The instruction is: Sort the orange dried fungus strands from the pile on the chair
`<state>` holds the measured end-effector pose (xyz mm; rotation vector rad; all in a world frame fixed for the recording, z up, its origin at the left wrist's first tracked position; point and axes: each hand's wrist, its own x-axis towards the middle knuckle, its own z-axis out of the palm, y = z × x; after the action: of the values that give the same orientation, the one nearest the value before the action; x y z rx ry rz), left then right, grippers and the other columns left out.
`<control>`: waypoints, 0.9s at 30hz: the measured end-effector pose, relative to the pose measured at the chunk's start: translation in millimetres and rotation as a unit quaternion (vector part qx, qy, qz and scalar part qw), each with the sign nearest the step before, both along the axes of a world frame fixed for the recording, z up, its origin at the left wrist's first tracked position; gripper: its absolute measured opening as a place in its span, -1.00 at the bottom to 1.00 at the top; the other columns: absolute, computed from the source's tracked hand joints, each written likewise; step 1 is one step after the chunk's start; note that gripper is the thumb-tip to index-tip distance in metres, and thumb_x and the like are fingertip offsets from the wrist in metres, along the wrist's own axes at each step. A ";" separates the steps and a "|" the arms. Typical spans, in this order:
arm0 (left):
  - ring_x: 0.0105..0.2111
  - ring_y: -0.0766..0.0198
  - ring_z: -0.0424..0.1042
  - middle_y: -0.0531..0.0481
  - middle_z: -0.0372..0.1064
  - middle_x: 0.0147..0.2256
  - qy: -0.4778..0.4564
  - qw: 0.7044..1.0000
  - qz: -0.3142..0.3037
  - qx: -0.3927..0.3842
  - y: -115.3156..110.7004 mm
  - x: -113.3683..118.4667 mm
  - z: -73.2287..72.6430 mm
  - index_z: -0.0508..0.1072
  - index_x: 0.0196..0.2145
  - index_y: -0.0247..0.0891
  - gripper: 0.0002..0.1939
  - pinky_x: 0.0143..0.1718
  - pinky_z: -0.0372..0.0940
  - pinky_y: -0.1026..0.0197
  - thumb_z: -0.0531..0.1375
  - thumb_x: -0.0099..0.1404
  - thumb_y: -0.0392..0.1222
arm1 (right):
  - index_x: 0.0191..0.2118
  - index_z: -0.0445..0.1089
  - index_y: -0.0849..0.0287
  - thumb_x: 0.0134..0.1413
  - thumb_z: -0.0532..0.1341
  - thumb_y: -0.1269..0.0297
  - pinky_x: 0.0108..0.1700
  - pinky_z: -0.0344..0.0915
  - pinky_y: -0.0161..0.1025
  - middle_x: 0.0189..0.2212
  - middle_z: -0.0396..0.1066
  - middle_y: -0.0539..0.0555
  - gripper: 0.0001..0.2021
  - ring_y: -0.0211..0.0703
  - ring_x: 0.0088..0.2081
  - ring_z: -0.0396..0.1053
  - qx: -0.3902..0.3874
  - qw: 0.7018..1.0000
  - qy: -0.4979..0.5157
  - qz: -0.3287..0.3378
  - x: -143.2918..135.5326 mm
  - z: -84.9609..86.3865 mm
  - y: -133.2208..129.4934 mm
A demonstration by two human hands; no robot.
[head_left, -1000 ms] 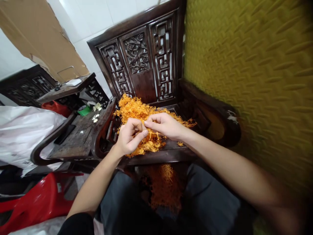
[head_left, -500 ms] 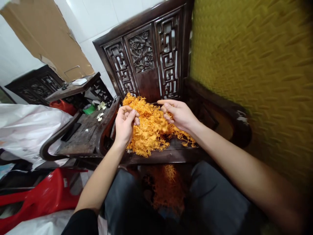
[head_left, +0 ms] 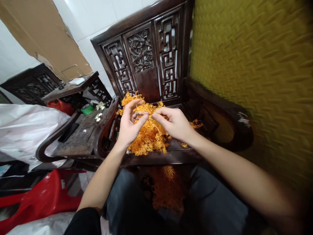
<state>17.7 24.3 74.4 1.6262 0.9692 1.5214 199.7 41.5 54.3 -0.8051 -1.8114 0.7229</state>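
Observation:
A pile of orange branching, flower-like pieces [head_left: 144, 143] lies on the dark wooden chair seat [head_left: 179, 143] in front of me. Over the pile, my left hand [head_left: 130, 125] has its thumb and a finger brought together, the index finger arched above. My right hand [head_left: 174, 124] faces it from the right, thumb and forefinger pinched. The two sets of fingertips nearly meet. Whatever is between them is too small to make out against the orange behind.
The carved chair back [head_left: 140, 52] rises behind the pile, with a yellow textured panel [head_left: 249, 65] at right. On the left are a second wooden seat [head_left: 78, 140] with a green tape roll [head_left: 87, 109], a white bag [head_left: 29, 130] and a red plastic stool [head_left: 51, 192]. More orange pieces [head_left: 168, 189] show below, between my knees.
My right hand has moved left and slightly down, toward my left hand. My left hand has shifted a little right, and the fingertips now come close together. Some orange strands have shifted.

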 end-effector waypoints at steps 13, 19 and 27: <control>-0.40 0.28 0.56 0.06 0.54 -0.41 0.138 0.984 0.113 0.021 -9.5 -2.4 -1.0 0.42 -0.12 -0.22 -0.65 -0.31 0.43 0.24 0.39 0.14 -0.32 | -0.43 0.42 0.19 0.27 0.22 0.16 -0.43 0.12 -0.27 -0.57 0.37 -0.01 -0.72 -0.27 -0.53 0.23 -0.090 0.993 0.073 -0.019 7.6 -1.9 2.5; -0.50 0.34 0.51 0.12 0.48 -0.49 0.075 0.996 0.053 -0.009 -13.7 -9.9 8.1 0.37 -0.11 -0.24 -0.58 -0.39 0.40 0.29 0.40 0.11 -0.36 | -0.44 0.38 0.16 0.24 0.27 0.11 -0.62 -0.02 -0.33 -0.62 0.28 -0.05 -0.71 -0.39 -0.66 0.11 -0.140 0.968 0.198 -0.066 22.3 -1.0 23.7; -0.39 0.37 0.53 0.07 0.50 -0.31 0.017 0.998 0.031 0.045 -5.0 -29.4 -2.4 0.28 0.02 -0.18 -0.50 -0.31 0.44 0.29 0.40 0.20 -0.23 | -0.32 0.43 0.19 0.22 0.26 0.15 -0.69 -0.10 -0.33 -0.45 0.47 0.07 -0.79 -0.41 -0.69 0.15 -0.148 0.941 0.284 -0.111 53.7 -8.7 44.4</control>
<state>-11.7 19.3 72.0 1.7052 0.9904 1.6035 253.4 86.0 45.6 -0.8680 -1.0907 0.9747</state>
